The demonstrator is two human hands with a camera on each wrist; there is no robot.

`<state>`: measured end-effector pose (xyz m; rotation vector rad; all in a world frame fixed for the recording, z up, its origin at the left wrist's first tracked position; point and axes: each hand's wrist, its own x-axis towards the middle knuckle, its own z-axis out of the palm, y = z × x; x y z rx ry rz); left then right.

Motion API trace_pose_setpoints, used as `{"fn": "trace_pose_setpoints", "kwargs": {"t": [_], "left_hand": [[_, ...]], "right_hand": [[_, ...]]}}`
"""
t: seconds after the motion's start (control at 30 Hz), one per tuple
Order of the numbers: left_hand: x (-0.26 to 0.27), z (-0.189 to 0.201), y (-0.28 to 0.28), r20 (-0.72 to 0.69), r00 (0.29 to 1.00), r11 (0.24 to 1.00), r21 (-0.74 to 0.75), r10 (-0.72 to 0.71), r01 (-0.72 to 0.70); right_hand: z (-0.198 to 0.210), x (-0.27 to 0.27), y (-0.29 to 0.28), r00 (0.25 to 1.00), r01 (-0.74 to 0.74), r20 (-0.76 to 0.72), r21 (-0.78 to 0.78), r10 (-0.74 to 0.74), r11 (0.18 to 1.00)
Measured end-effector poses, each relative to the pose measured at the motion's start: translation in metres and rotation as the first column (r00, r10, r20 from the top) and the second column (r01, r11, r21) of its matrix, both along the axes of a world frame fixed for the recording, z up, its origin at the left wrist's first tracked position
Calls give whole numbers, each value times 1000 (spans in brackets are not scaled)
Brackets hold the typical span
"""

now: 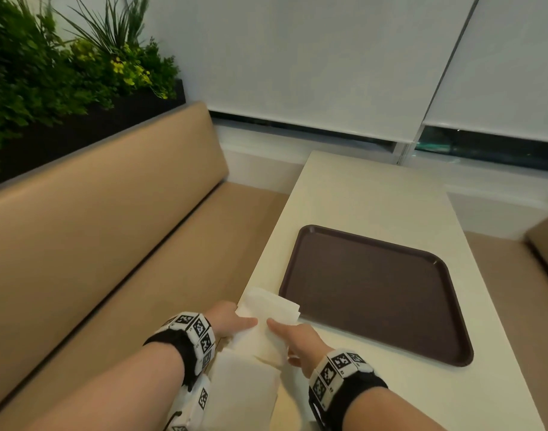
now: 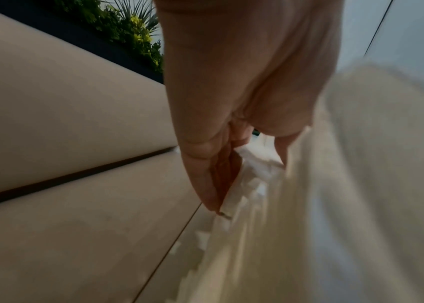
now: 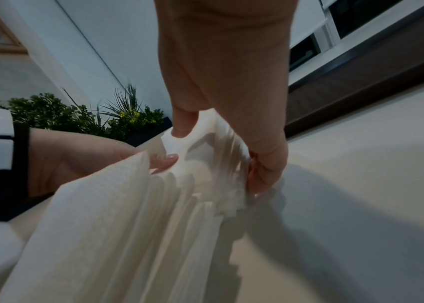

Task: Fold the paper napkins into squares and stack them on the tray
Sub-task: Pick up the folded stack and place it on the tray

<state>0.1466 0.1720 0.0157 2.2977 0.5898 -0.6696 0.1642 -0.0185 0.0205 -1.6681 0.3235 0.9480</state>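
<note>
Hands on a napkin bundle at the table's near left corner, beside the tray.

Both hands hold the white paper napkins point(image 1: 268, 318): the left hand point(image 1: 232, 318) grips their left side, thumb on top and fingers curled underneath, and the right hand point(image 1: 297, 340) pinches their right side between thumb and fingers, as the right wrist view shows. The bundle's long axis runs from the person toward the far end of the table point(image 1: 369, 194), its far end pointing at the near left corner of the brown tray point(image 1: 375, 293) and just short of its rim. Its near end hangs down over the table edge between the wrists. A tan bench point(image 1: 95, 231) runs along the left, under a planter of greenery point(image 1: 48, 73).
</note>
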Motion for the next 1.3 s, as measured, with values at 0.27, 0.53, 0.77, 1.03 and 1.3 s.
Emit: {"fn": "trace_pose_setpoints", "kwargs": {"t": [0.27, 0.53, 0.77, 1.03, 1.3], "left_hand": [[3, -7, 5, -16, 998, 998, 36, -56, 56], [2, -4, 4, 6, 998, 996, 62, -67, 67], [-1, 0, 4, 9, 997, 997, 20, -78, 77], [3, 5, 11, 89, 995, 975, -219, 47, -27], [16, 53, 7, 180, 968, 862, -503, 173, -60]], "right_hand": [[-2, 11, 3, 996, 9, -89, 50, -5, 999], [-7, 20, 3, 990, -82, -110, 68, 89, 994], [-17, 21, 13, 998, -34, -42, 182, 42, 983], [-15, 26, 8, 994, -99, 87, 372, 71, 923], [18, 35, -11, 975, -179, 214, 568, 66, 803]]}}
